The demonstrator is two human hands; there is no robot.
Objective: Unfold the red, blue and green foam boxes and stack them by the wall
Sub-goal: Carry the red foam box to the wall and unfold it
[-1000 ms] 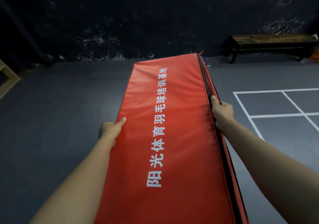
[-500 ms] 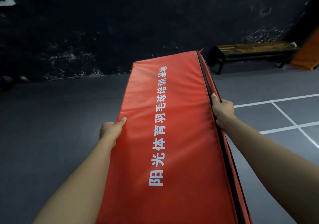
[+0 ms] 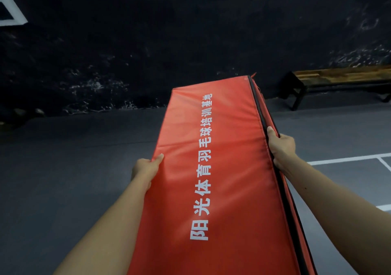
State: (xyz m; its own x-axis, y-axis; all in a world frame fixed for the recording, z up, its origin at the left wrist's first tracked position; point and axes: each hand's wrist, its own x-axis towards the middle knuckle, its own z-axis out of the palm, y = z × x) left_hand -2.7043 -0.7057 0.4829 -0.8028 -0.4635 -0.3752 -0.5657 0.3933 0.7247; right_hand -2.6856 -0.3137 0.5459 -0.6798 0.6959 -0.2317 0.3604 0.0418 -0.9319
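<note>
Black wall nearer, wooden bench shifted right; 2 hands, left hand and right hand, still grip red foam box edges.

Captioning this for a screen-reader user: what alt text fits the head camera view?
Two bare hands carry a long red foam box toward a dark wall, left hand gripping its left edge, right hand its right edge. A wooden bench stands at right on the grey floor.

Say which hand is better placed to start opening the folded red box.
Right, probably. The right hand grips the red foam box along its black seam, where the folded panels meet. The left hand holds the plain closed edge.
</note>
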